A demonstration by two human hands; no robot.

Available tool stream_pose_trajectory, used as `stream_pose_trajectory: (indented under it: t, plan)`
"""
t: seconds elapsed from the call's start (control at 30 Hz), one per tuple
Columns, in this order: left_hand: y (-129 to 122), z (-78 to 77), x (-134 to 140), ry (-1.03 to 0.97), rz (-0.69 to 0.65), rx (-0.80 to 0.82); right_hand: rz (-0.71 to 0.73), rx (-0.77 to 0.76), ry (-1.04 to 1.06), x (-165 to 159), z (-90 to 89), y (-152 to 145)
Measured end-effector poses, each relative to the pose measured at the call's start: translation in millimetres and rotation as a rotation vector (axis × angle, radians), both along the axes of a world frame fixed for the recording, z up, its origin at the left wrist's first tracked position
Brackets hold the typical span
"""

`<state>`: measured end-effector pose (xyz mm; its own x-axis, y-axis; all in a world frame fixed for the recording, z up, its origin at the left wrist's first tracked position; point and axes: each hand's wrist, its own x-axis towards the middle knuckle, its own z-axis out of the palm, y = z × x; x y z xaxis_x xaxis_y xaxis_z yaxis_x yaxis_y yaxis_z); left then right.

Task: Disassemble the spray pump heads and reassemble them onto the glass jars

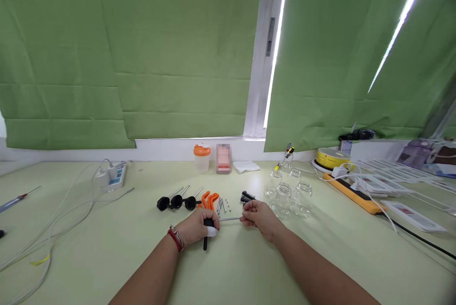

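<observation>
My left hand, with a white wrap on one finger, is closed around a black cap with a dark stem pointing down. A thin metal rod runs from that cap to the right. At the rod's far end, the fingertips of my right hand are pinched together; any small piece between them is hidden. Beyond my left hand lie several black caps with metal rods, and orange bent handles. Metal pins and tiny fittings lie between the hands. Black toothed strips rest just past my right hand.
Several clear glass jars stand right of my right hand. Farther right are an orange power strip and a yellow tape roll. An orange-lidded cup stands at the back. White cables and a screwdriver lie left.
</observation>
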<state>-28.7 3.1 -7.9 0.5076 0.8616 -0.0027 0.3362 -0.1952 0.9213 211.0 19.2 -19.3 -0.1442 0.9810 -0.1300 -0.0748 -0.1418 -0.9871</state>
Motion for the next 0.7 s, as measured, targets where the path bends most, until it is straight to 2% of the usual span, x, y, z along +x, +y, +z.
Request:
stream_pose_trajectory:
  t: [0.07,0.2,0.7]
  plan:
    - [-1.5,1.1,2.1,0.004,0.001,0.009,0.009,-0.066,0.116,4.2,-4.3,-3.3]
    - [-4.1,6.2,3.8,0.018,0.014,0.031,0.056,-0.101,0.202,7.4,-11.4,-4.2]
    - [-11.4,13.1,15.2,0.050,0.021,0.044,0.103,-0.066,0.224,5.8,-10.7,-7.3]
